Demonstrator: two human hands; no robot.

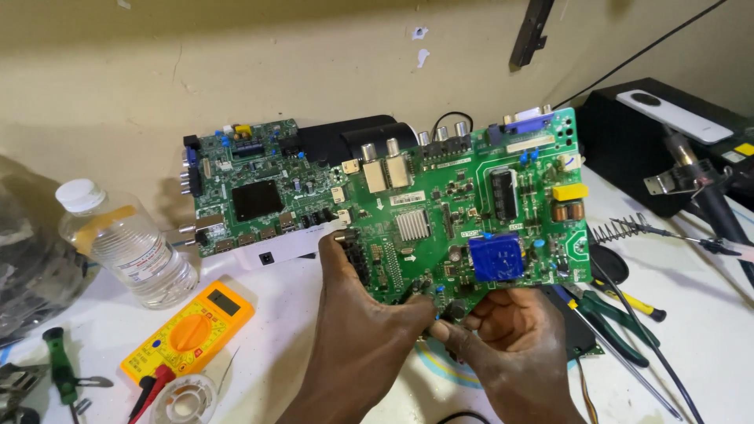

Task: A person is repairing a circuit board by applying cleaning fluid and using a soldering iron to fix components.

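The left hand [357, 330] grips the near left edge of a large green circuit board [463, 212], fingers curled over its edge, holding it tilted up off the white table [290, 345]. The right hand [510, 334] pinches the board's near edge from below, thumb and fingertips closed on it just beside the left hand. The board sits in the middle of the scene, raised above the table, with a blue square component [495, 256] near its near right corner and a small silver heatsink [411, 224] towards its middle.

Behind it to the left, a second, smaller green circuit board [243, 184] leans against the far wall. At the left stands a clear plastic bottle [126, 243] with a white cap, tilted. Near it lies a yellow multimeter [188, 330] with an orange dial, and a spool of solder [184, 400] just beside that. To the right lie green-handled pliers [613, 314] and a coiled wire stand [620, 229].
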